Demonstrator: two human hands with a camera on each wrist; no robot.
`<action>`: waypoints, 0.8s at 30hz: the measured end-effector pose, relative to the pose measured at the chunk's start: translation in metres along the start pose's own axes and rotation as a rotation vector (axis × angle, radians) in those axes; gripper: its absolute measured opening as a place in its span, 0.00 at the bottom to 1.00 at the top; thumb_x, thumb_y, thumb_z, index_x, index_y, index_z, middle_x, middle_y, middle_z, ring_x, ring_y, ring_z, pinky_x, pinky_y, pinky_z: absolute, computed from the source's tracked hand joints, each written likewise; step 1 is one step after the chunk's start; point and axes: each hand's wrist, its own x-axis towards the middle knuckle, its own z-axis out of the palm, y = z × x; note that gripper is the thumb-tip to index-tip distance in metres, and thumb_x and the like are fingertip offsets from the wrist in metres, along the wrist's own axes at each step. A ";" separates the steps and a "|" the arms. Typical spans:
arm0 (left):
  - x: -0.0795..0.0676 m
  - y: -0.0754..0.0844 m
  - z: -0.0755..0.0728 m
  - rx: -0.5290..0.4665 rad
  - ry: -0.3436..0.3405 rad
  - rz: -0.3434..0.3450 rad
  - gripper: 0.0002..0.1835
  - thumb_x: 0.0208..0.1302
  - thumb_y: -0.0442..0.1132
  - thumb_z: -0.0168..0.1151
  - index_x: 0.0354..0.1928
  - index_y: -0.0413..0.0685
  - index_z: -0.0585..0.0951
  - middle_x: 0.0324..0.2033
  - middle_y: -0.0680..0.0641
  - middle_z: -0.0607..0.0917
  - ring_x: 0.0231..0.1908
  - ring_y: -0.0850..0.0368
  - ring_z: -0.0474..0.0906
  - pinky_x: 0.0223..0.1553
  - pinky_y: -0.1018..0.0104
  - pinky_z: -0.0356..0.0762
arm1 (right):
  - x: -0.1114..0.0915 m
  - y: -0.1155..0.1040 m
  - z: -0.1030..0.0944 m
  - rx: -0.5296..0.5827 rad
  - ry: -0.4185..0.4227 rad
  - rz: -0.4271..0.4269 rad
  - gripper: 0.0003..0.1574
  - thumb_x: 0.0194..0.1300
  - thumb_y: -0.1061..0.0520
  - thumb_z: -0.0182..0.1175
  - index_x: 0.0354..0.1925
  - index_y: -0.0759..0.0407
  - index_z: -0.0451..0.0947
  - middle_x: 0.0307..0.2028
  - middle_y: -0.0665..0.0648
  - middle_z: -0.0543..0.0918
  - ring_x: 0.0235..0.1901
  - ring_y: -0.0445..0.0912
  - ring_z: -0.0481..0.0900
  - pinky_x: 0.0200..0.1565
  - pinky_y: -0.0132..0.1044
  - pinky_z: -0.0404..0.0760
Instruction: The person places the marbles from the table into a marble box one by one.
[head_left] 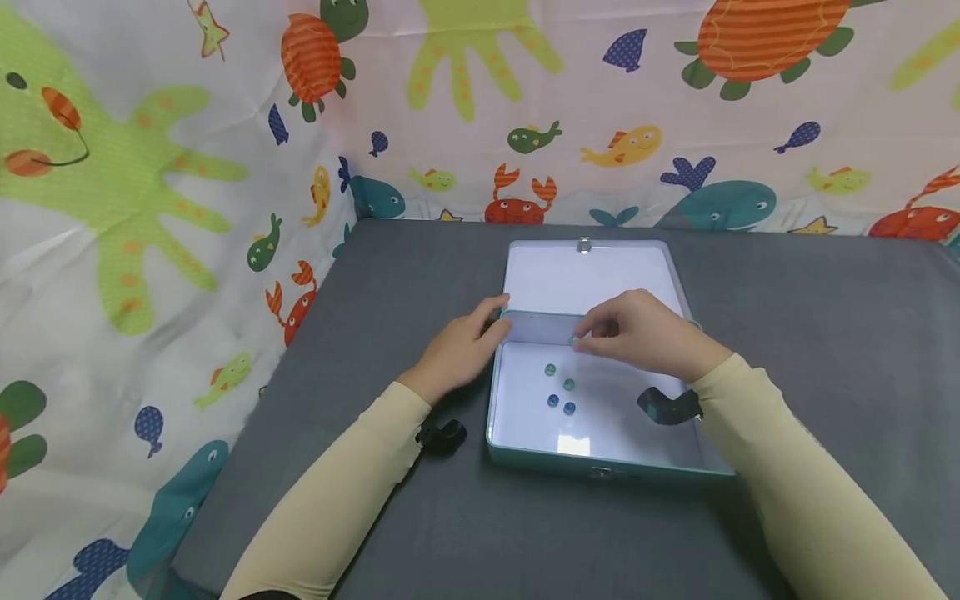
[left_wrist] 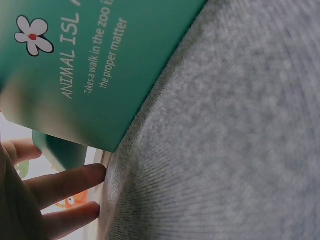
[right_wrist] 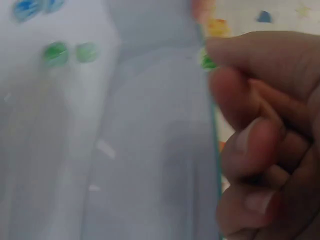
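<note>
A teal metal box point(head_left: 536, 455) with a white inside lies with its lid point(head_left: 577, 279) folded back. At its rear left corner my left hand point(head_left: 453, 350) rests, thumb by the rim and fingers by the hinge. In the left wrist view those fingers point(left_wrist: 67, 186) are extended past the box's printed side point(left_wrist: 100, 112). Between thumb and forefinger my right hand point(head_left: 645, 333) pinches a green marble point(right_wrist: 207, 60), above the rear inner wall. Two green marbles point(head_left: 551, 369) and two blue marbles point(head_left: 552, 400) sit on the box floor.
Grey cloth point(head_left: 420, 533) covers the table under the box. A curtain point(head_left: 465, 158) printed with sea animals rises behind, and a similar one point(head_left: 172, 358) stands along the left. The box has a front clasp point(head_left: 602, 472), and its lid bears a latch point(head_left: 584, 244).
</note>
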 end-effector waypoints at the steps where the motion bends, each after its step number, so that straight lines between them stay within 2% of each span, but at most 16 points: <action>1: 0.000 0.000 0.000 -0.002 0.002 -0.004 0.32 0.80 0.65 0.40 0.80 0.69 0.64 0.68 0.45 0.80 0.65 0.49 0.79 0.63 0.43 0.76 | 0.001 0.001 0.001 0.003 -0.004 -0.005 0.05 0.64 0.59 0.75 0.40 0.55 0.92 0.22 0.48 0.81 0.27 0.46 0.74 0.29 0.36 0.72; 5: 0.000 0.001 -0.001 -0.007 0.008 -0.002 0.32 0.79 0.65 0.40 0.80 0.69 0.64 0.69 0.44 0.79 0.64 0.47 0.79 0.62 0.41 0.76 | 0.006 0.003 0.007 -0.014 -0.027 -0.022 0.04 0.63 0.60 0.75 0.38 0.55 0.92 0.20 0.47 0.78 0.25 0.45 0.72 0.29 0.35 0.72; 14: 0.000 -0.002 0.001 -0.004 -0.011 -0.018 0.33 0.79 0.67 0.39 0.81 0.71 0.63 0.70 0.45 0.78 0.66 0.47 0.77 0.65 0.40 0.74 | 0.009 0.005 0.018 -0.070 -0.122 -0.035 0.05 0.63 0.60 0.75 0.39 0.57 0.92 0.26 0.47 0.86 0.28 0.42 0.77 0.35 0.38 0.80; 24: 0.000 0.000 0.000 -0.017 -0.013 -0.013 0.33 0.79 0.66 0.39 0.81 0.70 0.63 0.70 0.45 0.78 0.67 0.48 0.77 0.66 0.41 0.73 | 0.009 0.005 0.022 -0.162 -0.158 0.023 0.06 0.61 0.62 0.75 0.39 0.57 0.92 0.26 0.48 0.84 0.30 0.43 0.76 0.36 0.38 0.79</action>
